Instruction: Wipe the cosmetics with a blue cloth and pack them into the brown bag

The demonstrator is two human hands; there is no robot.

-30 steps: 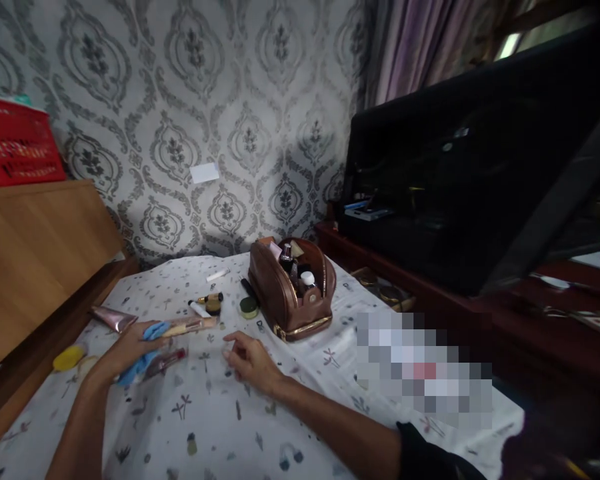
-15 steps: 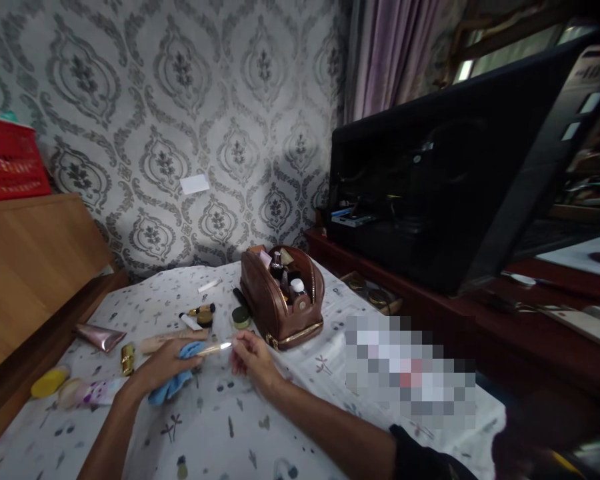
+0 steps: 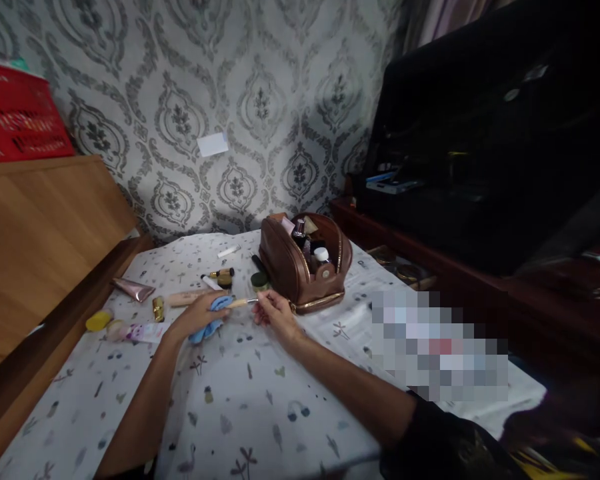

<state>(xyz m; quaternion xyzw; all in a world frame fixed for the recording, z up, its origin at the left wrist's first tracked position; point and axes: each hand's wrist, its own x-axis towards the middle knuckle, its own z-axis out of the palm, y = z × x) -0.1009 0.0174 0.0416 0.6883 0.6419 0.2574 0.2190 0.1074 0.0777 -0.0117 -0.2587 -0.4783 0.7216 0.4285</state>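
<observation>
My left hand (image 3: pixel 194 319) is closed around a crumpled blue cloth (image 3: pixel 206 332), which is wrapped on the pale handle of a makeup brush (image 3: pixel 240 303). The fingertips of my right hand (image 3: pixel 280 321) pinch the brush's other end, just past its silver ferrule, so the bristles are hidden. Just behind the right fingers stands a dark green jar (image 3: pixel 259 282). An unzipped brown cosmetic bag (image 3: pixel 286 270) sits beyond them, with a white-capped bottle (image 3: pixel 321 256) and other cosmetics inside.
On the patterned sheet (image 3: pixel 240 407) to the left lie a pink tube (image 3: pixel 135 290), a gold lipstick (image 3: pixel 158 309), a yellow-capped item (image 3: pixel 99 321) and a white-purple tube (image 3: pixel 145 333). Behind stand a red basket (image 3: pixel 23 117) and, right, a black television (image 3: pixel 460 153). A blurred patch covers something (image 3: pixel 437 347) at right.
The camera has tilted down and turned slightly left, so the scene sits further right and higher. Both hands keep their hold on the cloth and brush in front of the bag.
</observation>
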